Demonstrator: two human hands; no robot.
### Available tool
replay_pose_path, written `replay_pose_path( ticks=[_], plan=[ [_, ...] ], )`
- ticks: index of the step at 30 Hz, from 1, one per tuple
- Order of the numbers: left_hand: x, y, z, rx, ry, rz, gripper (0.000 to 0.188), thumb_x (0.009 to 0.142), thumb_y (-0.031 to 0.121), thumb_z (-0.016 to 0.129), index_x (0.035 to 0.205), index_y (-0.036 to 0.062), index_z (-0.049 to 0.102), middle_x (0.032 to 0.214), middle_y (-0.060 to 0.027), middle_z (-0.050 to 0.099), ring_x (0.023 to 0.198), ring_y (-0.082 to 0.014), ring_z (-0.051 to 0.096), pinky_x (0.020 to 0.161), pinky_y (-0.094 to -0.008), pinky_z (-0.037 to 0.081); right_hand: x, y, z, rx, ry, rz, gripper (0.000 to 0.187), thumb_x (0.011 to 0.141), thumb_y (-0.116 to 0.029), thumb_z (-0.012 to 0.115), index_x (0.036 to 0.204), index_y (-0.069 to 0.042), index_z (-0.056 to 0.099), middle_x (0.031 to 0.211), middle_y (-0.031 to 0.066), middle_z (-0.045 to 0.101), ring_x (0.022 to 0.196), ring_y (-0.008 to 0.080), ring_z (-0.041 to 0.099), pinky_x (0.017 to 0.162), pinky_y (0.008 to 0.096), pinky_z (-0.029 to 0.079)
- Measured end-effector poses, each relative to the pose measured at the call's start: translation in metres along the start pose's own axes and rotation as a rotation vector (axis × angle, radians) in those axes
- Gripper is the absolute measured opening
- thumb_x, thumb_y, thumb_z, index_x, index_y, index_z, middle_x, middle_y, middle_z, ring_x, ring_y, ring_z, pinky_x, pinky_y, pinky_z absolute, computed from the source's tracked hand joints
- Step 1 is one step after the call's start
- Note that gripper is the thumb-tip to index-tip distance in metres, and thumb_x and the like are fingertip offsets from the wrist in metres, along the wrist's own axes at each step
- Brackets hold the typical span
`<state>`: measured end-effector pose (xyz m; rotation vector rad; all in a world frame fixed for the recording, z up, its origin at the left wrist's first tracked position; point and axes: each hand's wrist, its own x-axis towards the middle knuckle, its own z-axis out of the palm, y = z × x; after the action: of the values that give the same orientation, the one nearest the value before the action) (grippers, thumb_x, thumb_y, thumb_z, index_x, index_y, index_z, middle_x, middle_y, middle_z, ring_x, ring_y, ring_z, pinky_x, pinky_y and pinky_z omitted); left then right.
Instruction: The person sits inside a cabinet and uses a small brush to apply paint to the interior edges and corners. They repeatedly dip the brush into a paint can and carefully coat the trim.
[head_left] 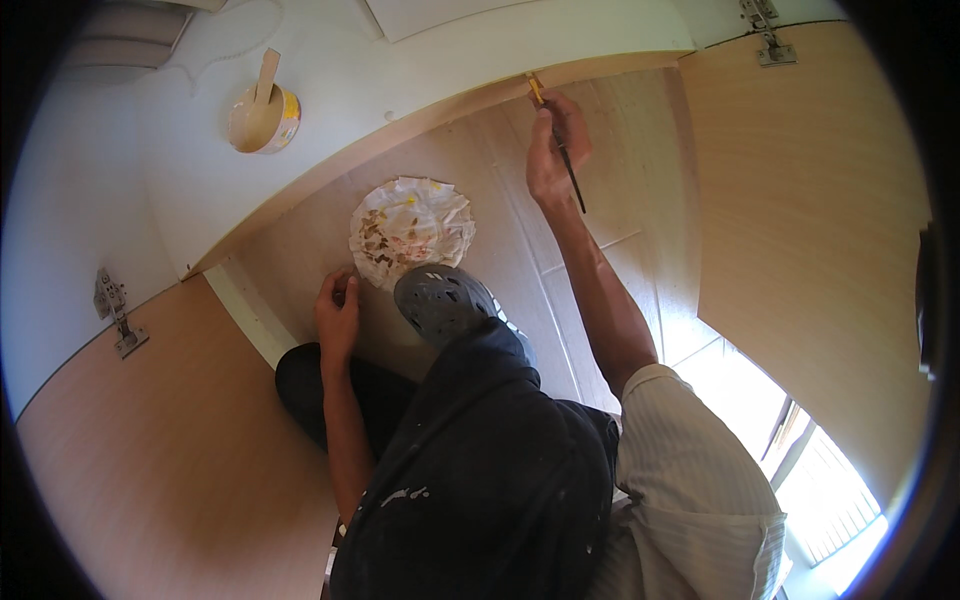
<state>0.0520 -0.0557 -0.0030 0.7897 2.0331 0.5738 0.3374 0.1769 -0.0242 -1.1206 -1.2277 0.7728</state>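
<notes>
At the far right of centre, my right hand is closed around a thin paintbrush with a dark handle and a yellowish ferrule. The bristle end is at the pale wooden edge strip of the cabinet; whether it touches cannot be made out. Low on the left, my left hand hangs with curled fingers beside a round, crumpled whitish paper or plastic sheet stained brown, yellow and red. What those fingers hold, if anything, is hidden.
On the white surface stands a tub of tan paint with a flat wooden stick in it. Open wooden doors with metal hinges flank me, a left door and a right door. My grey clog rests by the stained sheet.
</notes>
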Motion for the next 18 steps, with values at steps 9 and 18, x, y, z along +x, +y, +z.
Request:
replay_pose_path(
  ticks=[9,18],
  plan=[
    [0.000,0.000,0.000,-0.009,0.009,-0.003,0.035,0.100,0.026,0.062,0.127,0.0037,0.062,0.092,-0.0063,0.066,0.075,-0.0127,0.061,0.068,-0.0272,0.049,-0.001,0.003,0.004,0.045,0.042,-0.019,0.025,0.094,0.003,0.052,0.118,0.007,0.059,0.114,0.0182,0.065,0.111,0.0259,0.065,0.099,0.0360,0.051],
    [0.000,-0.002,0.001,-0.012,0.016,0.002,0.034,0.100,0.025,0.062,0.127,0.0043,0.062,0.089,-0.0047,0.065,0.074,-0.0119,0.060,0.069,-0.0278,0.049,-0.002,-0.008,0.004,-0.025,-0.069,-0.022,0.027,0.094,0.005,0.052,0.120,0.008,0.058,0.125,0.0245,0.063,0.117,0.0285,0.063,0.102,0.0373,0.050]
  ],
)
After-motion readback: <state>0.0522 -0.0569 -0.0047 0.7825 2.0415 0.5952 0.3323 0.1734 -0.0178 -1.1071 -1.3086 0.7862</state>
